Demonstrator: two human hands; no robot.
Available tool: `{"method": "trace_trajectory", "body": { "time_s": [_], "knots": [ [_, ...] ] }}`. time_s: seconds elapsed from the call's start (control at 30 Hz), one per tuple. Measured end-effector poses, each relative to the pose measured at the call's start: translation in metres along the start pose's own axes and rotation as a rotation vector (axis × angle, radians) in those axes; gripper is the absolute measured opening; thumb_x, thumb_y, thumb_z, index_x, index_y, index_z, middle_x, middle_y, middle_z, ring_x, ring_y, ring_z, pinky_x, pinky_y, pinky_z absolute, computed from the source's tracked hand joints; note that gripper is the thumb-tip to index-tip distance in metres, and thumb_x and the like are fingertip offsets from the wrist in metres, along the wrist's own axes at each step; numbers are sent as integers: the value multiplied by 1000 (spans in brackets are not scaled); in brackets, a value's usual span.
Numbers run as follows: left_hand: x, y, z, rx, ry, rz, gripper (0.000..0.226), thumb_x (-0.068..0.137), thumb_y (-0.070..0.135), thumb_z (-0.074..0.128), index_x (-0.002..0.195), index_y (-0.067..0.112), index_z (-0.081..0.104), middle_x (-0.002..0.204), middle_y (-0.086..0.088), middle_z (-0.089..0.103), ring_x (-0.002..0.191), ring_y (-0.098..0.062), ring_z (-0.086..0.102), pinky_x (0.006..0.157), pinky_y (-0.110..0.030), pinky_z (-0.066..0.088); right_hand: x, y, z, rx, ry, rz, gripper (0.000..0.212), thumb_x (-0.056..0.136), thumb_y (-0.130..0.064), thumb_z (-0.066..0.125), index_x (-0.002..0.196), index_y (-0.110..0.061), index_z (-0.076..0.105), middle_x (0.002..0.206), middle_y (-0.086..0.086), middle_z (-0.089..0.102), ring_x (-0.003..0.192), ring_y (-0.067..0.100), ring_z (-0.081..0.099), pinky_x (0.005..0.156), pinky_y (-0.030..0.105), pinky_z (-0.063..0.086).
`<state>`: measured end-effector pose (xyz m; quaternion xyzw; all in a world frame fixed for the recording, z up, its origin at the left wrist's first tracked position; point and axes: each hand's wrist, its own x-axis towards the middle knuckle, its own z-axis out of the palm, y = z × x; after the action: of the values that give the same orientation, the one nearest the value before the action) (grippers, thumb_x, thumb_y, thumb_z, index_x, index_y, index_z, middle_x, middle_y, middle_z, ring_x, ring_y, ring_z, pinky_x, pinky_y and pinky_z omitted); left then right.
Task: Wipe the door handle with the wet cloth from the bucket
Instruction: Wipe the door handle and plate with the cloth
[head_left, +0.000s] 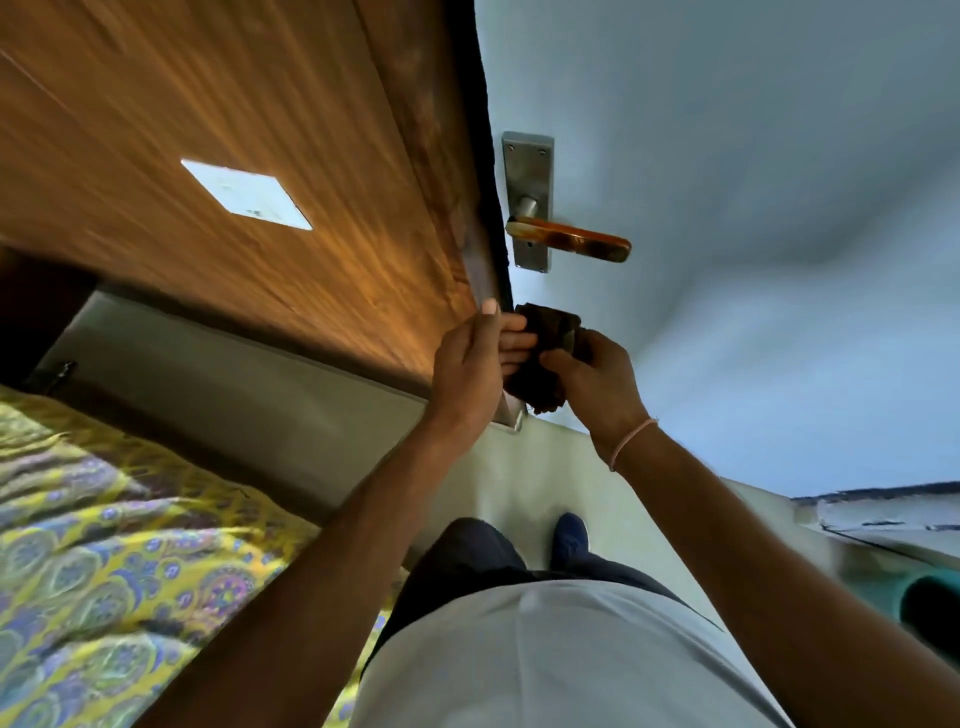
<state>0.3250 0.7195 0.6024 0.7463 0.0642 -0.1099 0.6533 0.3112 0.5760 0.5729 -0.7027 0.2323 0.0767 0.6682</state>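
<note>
A dark cloth (540, 358) is bunched between both hands, left hand (470, 364) and right hand (592, 382) clamped on it. The door handle (569, 240) sits above the hands, untouched. A loose grip risks the cloth being dropped; drips are likely.

The cloth (540, 358) sits below the door handle (569, 239), between both hands.

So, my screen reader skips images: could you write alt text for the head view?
Both hands, left hand and right hand, hold a dark folded cloth just below a rusty metal lever door handle on a pale blue door.
</note>
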Motion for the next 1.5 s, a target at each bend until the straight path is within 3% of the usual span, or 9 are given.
{"method": "trace_trajectory", "body": {
  "time_s": [0.23, 0.37, 0.53, 0.63, 0.77, 0.87, 1.07, 1.27, 1.5],
  "knots": [
    [41, -13, -19, 408, 85, 411, 35, 113, 30, 47, 111, 8, 74, 83, 10, 71, 80, -6, 68, 66, -13, 48, 18, -8, 17, 222, 150, 155, 26, 103, -11, 55, 128, -10, 60, 114, 7, 69, 101, 21, 70, 77, 26, 63],
    [62, -7, -32, 443, -57, 493, 35, 112, 30, 50, 130, 9, 70, 111, 5, 76, 102, -3, 69, 82, -8, 51, 22, -7, 22, 635, 199, 258, 34, 96, -18, 65, 130, -11, 64, 121, 19, 76, 113, 40, 73, 100, 58, 59],
    [90, 9, -67, 561, -277, 777, 36, 112, 29, 54, 138, 8, 66, 129, -7, 75, 122, -17, 69, 99, -24, 56, 13, -21, 66, 849, 260, 206, 37, 94, -16, 75, 131, -11, 66, 120, 19, 77, 112, 39, 75, 101, 55, 59],
    [105, 11, -86, 560, -279, 972, 33, 110, 21, 58, 136, 3, 66, 126, -12, 74, 121, -21, 66, 100, -28, 52, 7, -38, 92, 631, 474, 181, 25, 89, -8, 79, 112, -13, 71, 107, 17, 80, 95, 35, 79, 91, 59, 62],
    [112, 10, -99, 555, -208, 1110, 33, 105, 13, 64, 134, -1, 67, 137, -18, 69, 132, -33, 62, 113, -47, 50, -12, -59, 100, 264, 737, -10, 29, 86, -6, 81, 110, -13, 66, 100, 8, 76, 82, 15, 75, 64, 33, 66],
    [115, 15, -101, 616, -91, 1189, 38, 100, 15, 67, 135, 0, 67, 151, -23, 61, 145, -40, 52, 123, -55, 41, -25, -74, 93, -154, 894, -281, 26, 86, -9, 78, 105, -17, 61, 87, -16, 72, 73, 8, 72, 70, 27, 62],
    [118, 22, -101, 783, 78, 1235, 80, 96, 25, 71, 162, -4, 37, 172, -29, 31, 163, -42, 20, 138, -48, 9, 3, -94, 77, -821, 920, -813, 44, 92, -7, 71, 133, -23, 73, 131, -7, 75, 124, 20, 69, 102, 40, 55],
    [138, 12, -102, 1027, 144, 1246, 92, 99, 30, 70, 167, -6, 19, 174, -32, 24, 164, -42, 16, 137, -52, 16, 36, -67, 88, -1292, 689, -818, 48, 103, -12, 39, 145, -12, 62, 149, 11, 62, 142, 35, 54, 120, 50, 40],
    [140, 8, -98, 1051, 169, 1246, 93, 99, 31, 67, 168, -5, 16, 174, -31, 22, 165, -43, 18, 137, -52, 17, 25, -48, 53, -1195, 914, -672, 55, 89, 1, 57, 142, -10, 65, 144, 11, 66, 139, 37, 57, 119, 51, 41]
  ]
}}
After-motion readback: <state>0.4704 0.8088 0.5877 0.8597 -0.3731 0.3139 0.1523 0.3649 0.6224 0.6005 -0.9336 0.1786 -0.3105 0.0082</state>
